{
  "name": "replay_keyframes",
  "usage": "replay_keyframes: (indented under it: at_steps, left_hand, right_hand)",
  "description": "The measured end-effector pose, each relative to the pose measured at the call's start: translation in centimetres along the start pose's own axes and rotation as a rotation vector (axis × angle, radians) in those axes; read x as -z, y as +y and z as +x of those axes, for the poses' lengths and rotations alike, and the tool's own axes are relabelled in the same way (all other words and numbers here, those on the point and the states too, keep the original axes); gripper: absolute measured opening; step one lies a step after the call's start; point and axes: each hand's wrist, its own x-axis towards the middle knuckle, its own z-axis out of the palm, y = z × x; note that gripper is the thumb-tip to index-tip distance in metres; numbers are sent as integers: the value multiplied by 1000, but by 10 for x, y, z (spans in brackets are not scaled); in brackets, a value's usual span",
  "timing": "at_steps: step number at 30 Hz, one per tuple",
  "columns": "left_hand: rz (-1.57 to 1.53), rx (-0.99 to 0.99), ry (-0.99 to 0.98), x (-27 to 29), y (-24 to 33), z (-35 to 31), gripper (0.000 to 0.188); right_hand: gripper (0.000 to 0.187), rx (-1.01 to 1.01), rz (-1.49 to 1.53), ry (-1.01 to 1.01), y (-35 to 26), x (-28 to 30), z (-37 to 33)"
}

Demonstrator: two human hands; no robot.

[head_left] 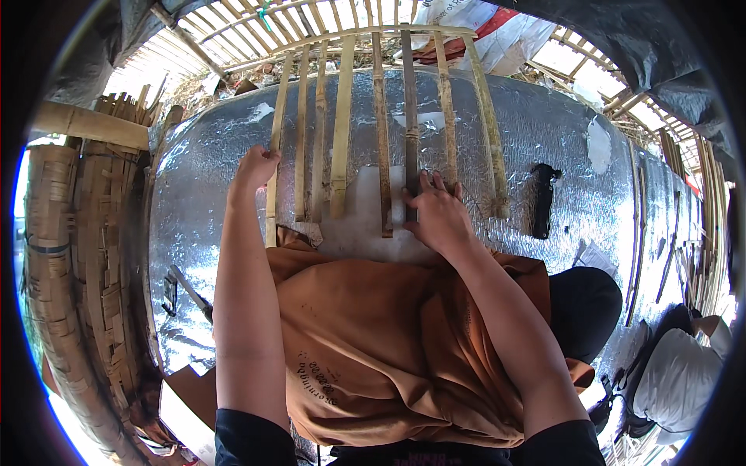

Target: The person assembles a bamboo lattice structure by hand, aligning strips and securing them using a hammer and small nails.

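Observation:
Several split bamboo strips (340, 124) lie side by side, pointing toward me, their far ends meeting a crosswise bamboo strip (357, 33). My left hand (255, 168) is closed on the leftmost bamboo strip (278, 132), pinching it partway along its length. Over the near end of a darker bamboo strip (411, 116) rests my right hand (441, 213), its fingers spread and touching the strip; its palm side is hidden. Just left of that hand a mottled strip (381, 140) ends near my lap. Brown cloth (365, 326) covers my lap.
I sit on a silvery foil sheet (210, 147). A black handled tool (542, 200) lies to the right, and a blade-like tool (189, 289) at left. Woven bamboo rolls (58, 264) line the left side. A grey-white bag (676, 380) sits at lower right.

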Motion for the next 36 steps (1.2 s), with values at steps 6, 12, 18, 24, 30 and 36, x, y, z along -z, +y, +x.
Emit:
replay_keyframes:
  at_steps: [6, 12, 18, 24, 30, 36]
  left_hand:
    - [4, -22, 26, -2, 4, -4, 47]
    - [19, 44, -43, 1, 11, -9, 51]
    - [358, -73, 316, -45, 97, -52, 87]
    - [450, -76, 289, -67, 76, -60, 94]
    - [504, -9, 179, -73, 79, -61, 89]
    - [523, -9, 166, -71, 76, -63, 86]
  right_hand:
    - [50, -1, 2, 18, 3, -4, 1]
    - [60, 6, -21, -11, 0, 0, 1]
    - [50, 0, -22, 23, 7, -8, 0]
    - [59, 14, -20, -10, -1, 2, 0]
    - [59, 13, -42, -28, 0, 2, 0]
    - [42, 24, 150, -21, 7, 38, 2]
